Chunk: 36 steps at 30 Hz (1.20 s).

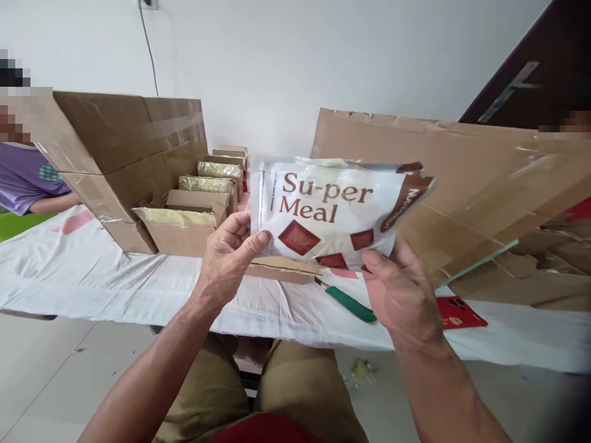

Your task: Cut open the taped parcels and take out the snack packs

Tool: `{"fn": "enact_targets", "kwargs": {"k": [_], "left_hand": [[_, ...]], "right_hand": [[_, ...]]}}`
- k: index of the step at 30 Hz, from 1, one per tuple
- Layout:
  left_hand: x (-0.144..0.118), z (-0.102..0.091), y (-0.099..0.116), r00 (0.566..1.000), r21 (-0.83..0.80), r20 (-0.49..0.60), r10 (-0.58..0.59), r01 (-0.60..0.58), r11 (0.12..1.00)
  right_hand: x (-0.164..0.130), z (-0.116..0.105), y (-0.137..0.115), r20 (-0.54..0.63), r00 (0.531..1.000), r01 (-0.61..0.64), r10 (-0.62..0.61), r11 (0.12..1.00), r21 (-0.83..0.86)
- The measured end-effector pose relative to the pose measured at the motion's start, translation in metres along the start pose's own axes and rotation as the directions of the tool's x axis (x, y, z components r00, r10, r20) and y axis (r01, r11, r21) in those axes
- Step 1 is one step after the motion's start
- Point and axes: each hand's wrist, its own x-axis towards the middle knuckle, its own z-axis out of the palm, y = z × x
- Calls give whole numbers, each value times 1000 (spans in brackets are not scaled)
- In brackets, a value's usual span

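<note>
A white and brown plastic pouch [323,209] printed "Su-per Meal" is held up in front of me, its printed face turned my way. My left hand [233,249] grips its left edge, thumb on the front. On the lower right, my right hand [401,286] pinches the pouch, thumb in front and fingers mostly hidden behind. Beneath it a flat piece of cardboard [286,271] lies on the table, partly covered by the pouch. A green-handled knife [351,303] rests on the cloth beside my right hand.
Open cardboard boxes [178,231] stand in a row behind my left hand, beside a tall carton wall [133,135]. A large cardboard panel [415,154] rises at right. A red phone [462,312] lies on the white tablecloth [138,289]. Someone in a purple shirt [28,175] sits left.
</note>
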Motion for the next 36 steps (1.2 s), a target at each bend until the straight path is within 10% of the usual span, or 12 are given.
{"fn": "enact_targets", "kwargs": {"k": [10,19,26,36], "left_hand": [[-57,-120,24,925,286,-309,-220,311,906],[-67,-176,42,866,374,-477,-152,356,856],[-66,-223,19,790,319,-551,-269,497,807],[-7,-292,-41,825,474,-533,-189,476,741]], "right_hand": [[-34,76,57,255,955,-90,150,968,-234],[-23,139,98,388,900,-97,197,960,-263],[-39,183,163,393,892,-13,225,881,-474],[5,226,232,313,900,-43,302,779,-626]]}}
